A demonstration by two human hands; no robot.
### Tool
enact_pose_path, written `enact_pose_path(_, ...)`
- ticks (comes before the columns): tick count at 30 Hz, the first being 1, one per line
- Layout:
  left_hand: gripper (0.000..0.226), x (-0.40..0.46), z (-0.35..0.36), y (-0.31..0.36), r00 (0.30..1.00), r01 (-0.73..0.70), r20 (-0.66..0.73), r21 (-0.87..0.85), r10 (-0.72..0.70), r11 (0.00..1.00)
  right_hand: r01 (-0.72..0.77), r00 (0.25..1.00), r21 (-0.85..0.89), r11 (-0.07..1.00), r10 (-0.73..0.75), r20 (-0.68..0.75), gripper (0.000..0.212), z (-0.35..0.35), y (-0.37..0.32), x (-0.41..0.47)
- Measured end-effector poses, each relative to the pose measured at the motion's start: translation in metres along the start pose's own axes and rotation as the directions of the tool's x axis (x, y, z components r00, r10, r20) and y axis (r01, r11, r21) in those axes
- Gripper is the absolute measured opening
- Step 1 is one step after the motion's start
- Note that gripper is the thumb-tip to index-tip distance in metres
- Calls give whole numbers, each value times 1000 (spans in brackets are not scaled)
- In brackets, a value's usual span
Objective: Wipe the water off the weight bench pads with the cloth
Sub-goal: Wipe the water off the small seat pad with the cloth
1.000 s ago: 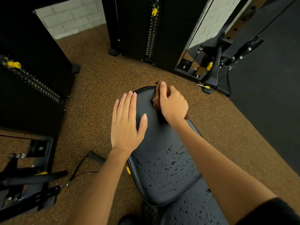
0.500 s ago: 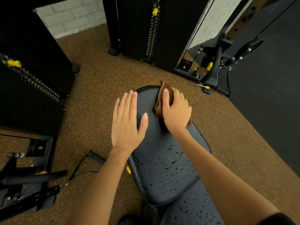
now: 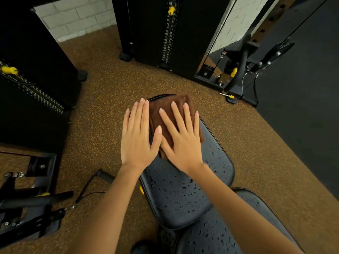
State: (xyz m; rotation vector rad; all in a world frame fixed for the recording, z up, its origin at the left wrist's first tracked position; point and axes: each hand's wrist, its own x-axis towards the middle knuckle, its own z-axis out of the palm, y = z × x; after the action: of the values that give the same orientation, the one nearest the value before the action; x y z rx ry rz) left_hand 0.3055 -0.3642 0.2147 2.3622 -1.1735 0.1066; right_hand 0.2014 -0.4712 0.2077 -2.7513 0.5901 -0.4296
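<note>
the right hand (image 3: 180,142) lies flat, fingers (image 3: 185,114) straight and spread, pressing the brown cloth (image 3: 165,116) on the far end of the black bench pad (image 3: 183,195). the left hand (image 3: 136,138) rests open just beside it, fingers together. water drops bead the pad nearer than the fingers

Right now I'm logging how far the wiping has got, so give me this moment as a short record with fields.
cloth: brown cloth, spread flat on the far end of the front pad
right hand: right hand flat on the cloth, fingers straight and spread
left hand: left hand flat at the pad's left edge beside the cloth
water: droplets across the near part of the front pad and on the rear pad
floor: speckled brown floor
</note>
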Motion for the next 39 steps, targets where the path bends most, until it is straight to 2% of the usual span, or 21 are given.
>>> enact_pose_path(3,65,0,-1,1,1000,-4,7,0,4,1000,48,999,-8,999,-48,16,59,-3,14,-21)
enact_pose_path(6,67,0,0,1,1000,1,1,-5,-1,1000,31,999,-37,999,-30,13,59,-5,24,-23)
enact_pose_path(12,66,-1,1,0,999,2,-36,-44,-3,999,-205,977,-48,978,201,-68,59,5,-8,15)
enact_pose_path(16,61,-1,0,0,997,6,-82,-118,-16,993,-97,995,-85,992,95,-25,58,16,-35,24)
enact_pose_path(20,56,-2,-3,-1,995,-55,-96,-172,39,984,-10,999,-88,996,12,30,59,16,-36,14)
enact_pose_path(22,54,0,-4,0,995,-57,-93,-157,42,986,16,999,94,995,-20,47,55,7,-34,9)
enact_pose_path(24,53,1,-4,-2,996,-40,-85,-132,29,990,-6,1000,397,918,-3,21,49,-6,-29,3)
enact_pose_path(26,53,2,-5,-2,997,-31,-75,-117,22,993,-32,994,518,855,82,-75,45,-16,-17,-3)
enact_pose_path(29,44,4,-6,1,995,-18,-99,1,18,1000,-128,940,426,896,246,-237,37,-16,12,-9)
enact_pose_path(32,43,9,-5,16,994,-46,-95,167,62,985,-256,897,320,912,348,-273,33,-5,31,-12)
enact_pose_path(35,53,15,3,45,994,-112,39,307,105,945,-281,899,251,926,346,-269,32,4,34,-15)
enact_pose_path(37,67,15,15,62,989,-79,146,407,21,910,-281,900,207,937,332,-281,33,6,33,-16)
enact_pose_path(39,74,13,24,66,982,-44,184,459,-46,887,-269,904,202,942,319,-284,33,6,34,-16)
